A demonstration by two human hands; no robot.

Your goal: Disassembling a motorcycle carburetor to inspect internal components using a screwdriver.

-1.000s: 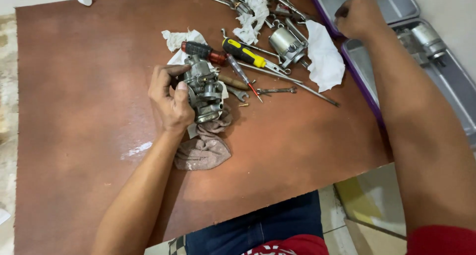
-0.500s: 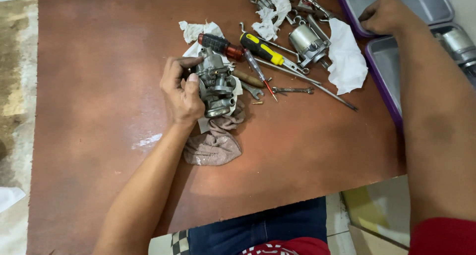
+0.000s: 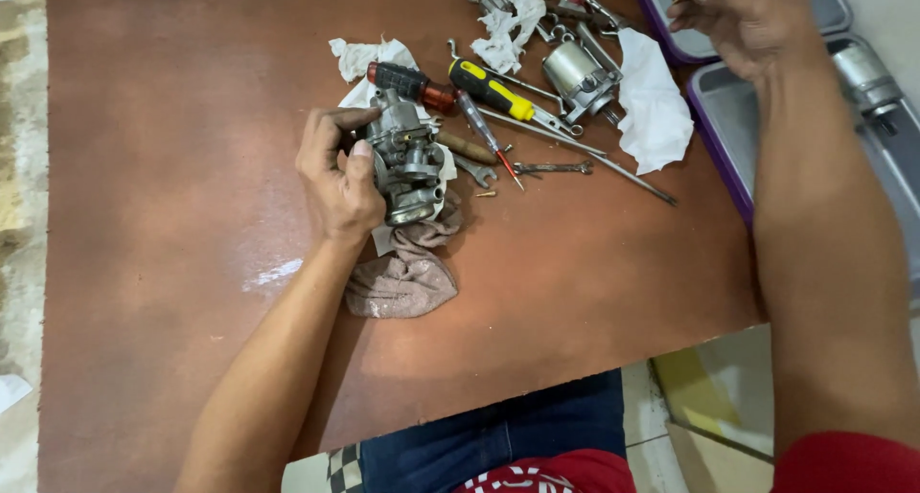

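Observation:
My left hand [image 3: 335,172] grips a grey metal carburetor [image 3: 407,162] that rests on a dirty pinkish rag [image 3: 407,273] near the middle of the brown table [image 3: 172,167]. My right hand [image 3: 743,19] is far to the upper right, over a purple-rimmed grey tray [image 3: 824,4]. Its fingers are curled and pinch a small thin object that I cannot make out. Right of the carburetor lie a red-and-black screwdriver [image 3: 412,83], a yellow-and-black screwdriver [image 3: 494,91], a thin red-tipped screwdriver [image 3: 484,134] and a small spanner [image 3: 551,168].
White crumpled cloths [image 3: 656,105] and a silver cylindrical part [image 3: 575,71] sit among several tools at the table's top. A second grey tray [image 3: 738,100] holds another metal cylinder [image 3: 867,76] at the right. The table's front edge is near my blue-jeaned lap [image 3: 498,435].
The view has shifted a little. My right hand drew back from deep in the tray toward its near rim. My left hand keeps its hold on the carburetor.

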